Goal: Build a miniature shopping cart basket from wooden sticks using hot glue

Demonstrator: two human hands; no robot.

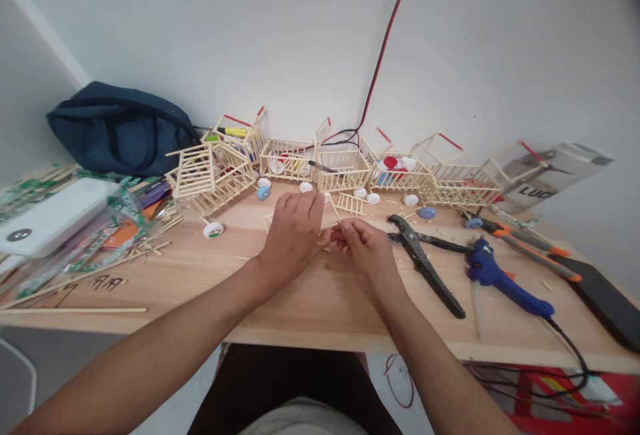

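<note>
My right hand is closed, pinching a thin wooden stick between thumb and fingers. Close beside it, my left hand is curled with its back to me. Its fingertips meet the right hand's, and what they hold is hidden. Just behind the hands lies a small ladder-like panel of sticks. Miniature stick carts with red handles stand in a row at the back, among them a middle cart and a right-hand cart.
Black pliers, a blue glue gun, orange-handled pliers and a black phone-like slab lie at right. A white power bank, loose sticks and a dark blue bag are at left. Bottle caps lie about.
</note>
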